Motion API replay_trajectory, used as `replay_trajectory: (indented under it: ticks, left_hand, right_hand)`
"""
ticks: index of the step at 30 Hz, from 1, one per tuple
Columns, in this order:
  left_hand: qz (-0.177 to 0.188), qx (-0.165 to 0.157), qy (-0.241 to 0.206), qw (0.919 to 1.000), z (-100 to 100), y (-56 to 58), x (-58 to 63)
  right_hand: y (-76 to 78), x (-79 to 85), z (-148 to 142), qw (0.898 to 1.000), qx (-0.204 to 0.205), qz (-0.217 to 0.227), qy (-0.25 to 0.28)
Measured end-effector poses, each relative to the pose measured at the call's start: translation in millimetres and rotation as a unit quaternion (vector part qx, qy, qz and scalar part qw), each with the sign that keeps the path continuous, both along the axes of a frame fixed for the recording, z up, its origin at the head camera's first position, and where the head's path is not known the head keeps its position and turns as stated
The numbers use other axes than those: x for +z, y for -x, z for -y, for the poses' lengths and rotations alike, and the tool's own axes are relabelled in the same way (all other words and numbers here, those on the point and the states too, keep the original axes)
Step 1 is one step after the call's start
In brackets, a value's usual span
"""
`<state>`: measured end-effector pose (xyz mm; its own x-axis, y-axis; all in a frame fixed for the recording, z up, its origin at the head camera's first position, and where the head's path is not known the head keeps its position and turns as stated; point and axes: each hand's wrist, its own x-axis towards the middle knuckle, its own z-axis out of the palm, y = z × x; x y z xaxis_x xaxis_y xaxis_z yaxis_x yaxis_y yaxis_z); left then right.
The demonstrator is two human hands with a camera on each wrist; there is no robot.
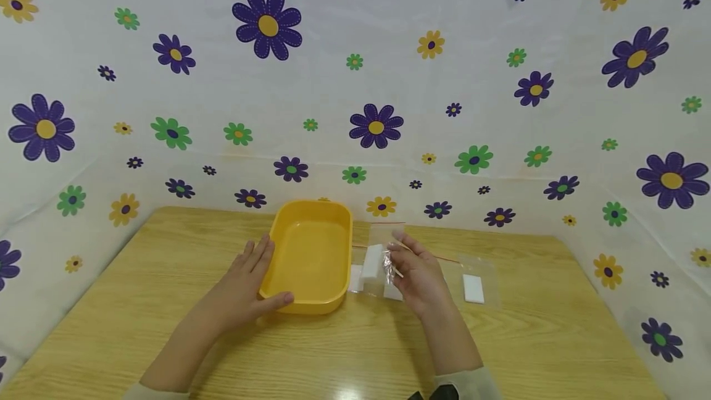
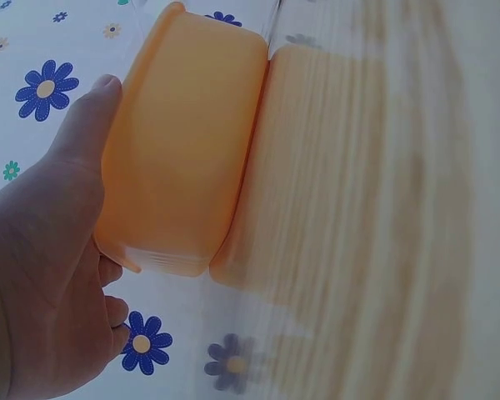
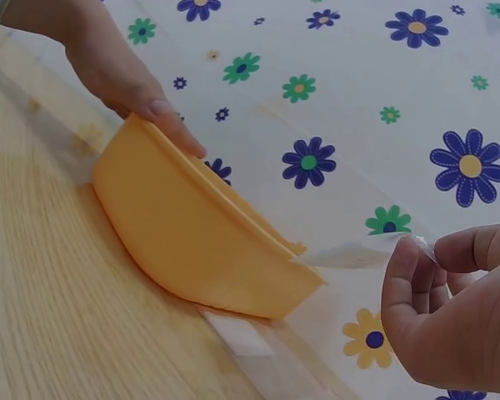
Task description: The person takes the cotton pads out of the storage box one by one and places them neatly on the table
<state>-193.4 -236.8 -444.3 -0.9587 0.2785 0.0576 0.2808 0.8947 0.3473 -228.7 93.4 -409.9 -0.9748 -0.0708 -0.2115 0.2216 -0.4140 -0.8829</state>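
A yellow plastic basin [image 1: 311, 289] stands on the table, with nothing inside it. My left hand [image 1: 244, 283] rests on its left side, fingers lying straight along the rim and thumb stretched over the near edge. Between thumb and fingertips, my right hand [image 1: 419, 276] pinches a crinkled clear plastic bag [image 3: 375, 250] just right of the basin. A white rectangular piece [image 1: 373, 261] shows beside those fingertips. Beneath lie more clear zip bags with red seal lines, partly hidden by my right hand. To the right, another bag holds a white piece [image 1: 473, 289].
The wood-grain table [image 1: 533, 338] reaches back to a white cloth [image 1: 328, 85] printed with purple, green and yellow flowers, which also hangs along both sides. A white piece [image 3: 237, 333] lies close beside the basin's base in the right wrist view.
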Motion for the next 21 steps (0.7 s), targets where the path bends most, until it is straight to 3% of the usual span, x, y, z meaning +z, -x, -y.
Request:
replay_trajectory:
  ticks: [8,21]
  left_hand:
    - [0.005,0.005,-0.003,1.0000,0,0.5,-1.0]
    - [0.014,0.007,-0.012,0.9998,0,0.3,1.6]
  right_hand:
    - [2.8,4.6,-16,0.999,-0.020,0.010,0.029]
    - [6.4,7.1,-35,0.998,-0.049,0.010,0.031]
